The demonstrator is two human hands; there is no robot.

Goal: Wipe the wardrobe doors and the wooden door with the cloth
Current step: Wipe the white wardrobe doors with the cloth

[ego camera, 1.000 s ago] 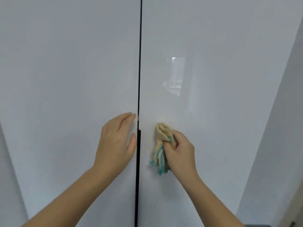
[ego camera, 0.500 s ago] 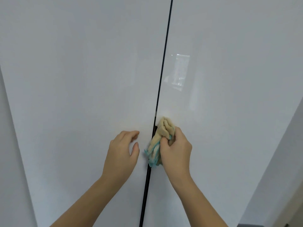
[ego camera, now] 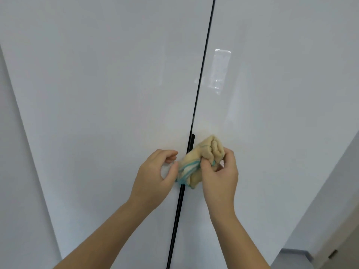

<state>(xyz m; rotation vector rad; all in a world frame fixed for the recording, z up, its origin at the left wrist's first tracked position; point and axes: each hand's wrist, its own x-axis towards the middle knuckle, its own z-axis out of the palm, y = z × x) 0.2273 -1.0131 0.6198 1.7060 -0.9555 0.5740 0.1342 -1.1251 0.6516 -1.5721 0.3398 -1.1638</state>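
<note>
Two glossy white wardrobe doors fill the view, the left door (ego camera: 97, 94) and the right door (ego camera: 272, 113), split by a black gap with a black handle strip (ego camera: 191, 142). My right hand (ego camera: 219, 177) grips a bunched beige cloth (ego camera: 206, 150) with a blue-stitched edge, held in front of the gap at handle height. My left hand (ego camera: 155, 171) hovers just left of the cloth with its fingers loosely curled. Its thumb tip reaches the cloth's blue end, and nothing lies between thumb and fingers.
A clear strip of tape or film (ego camera: 219, 70) sticks to the right door above the hands. A white wall (ego camera: 340, 191) runs along the right. A beige door edge with a metal fitting (ego camera: 338, 253) shows at the bottom right, above grey floor (ego camera: 291, 257).
My left hand has come off the left door, curled its fingers and closed in on the cloth. The right hand has carried the cloth left to the gap. My view has swung left.
</note>
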